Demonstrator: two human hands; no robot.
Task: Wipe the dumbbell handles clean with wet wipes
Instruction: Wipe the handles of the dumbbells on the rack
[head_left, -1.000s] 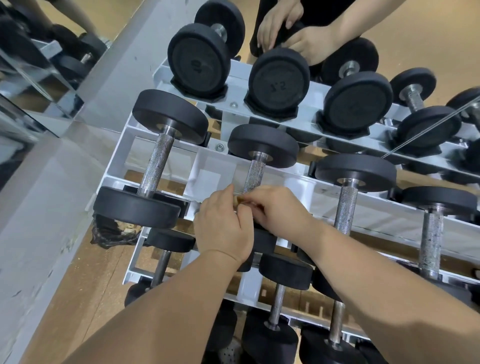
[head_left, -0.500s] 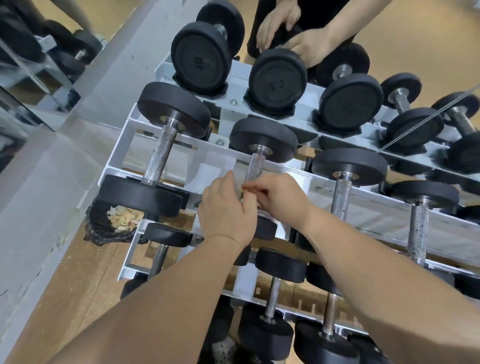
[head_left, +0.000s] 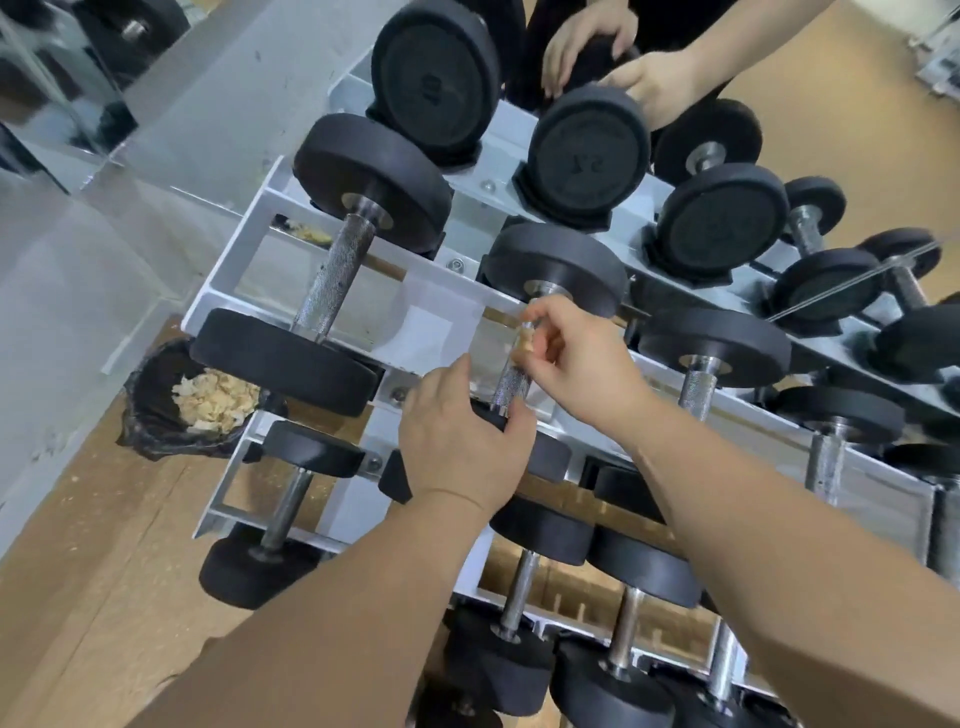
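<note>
Right hand (head_left: 576, 358) pinches what looks like a wipe (head_left: 522, 351); handle (head_left: 511, 384) runs lengthwise just below its fingers (head_left: 543, 316), left hand (head_left: 462, 447) gripping its near end.

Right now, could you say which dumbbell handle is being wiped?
The middle shelf's second handle from the left: the right hand pinches a wipe against it; the left hand grips its near end.

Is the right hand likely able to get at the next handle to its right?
Probably yes: that handle lies bare just beside the right hand, nothing between, and the hand holds only a wipe.
</note>
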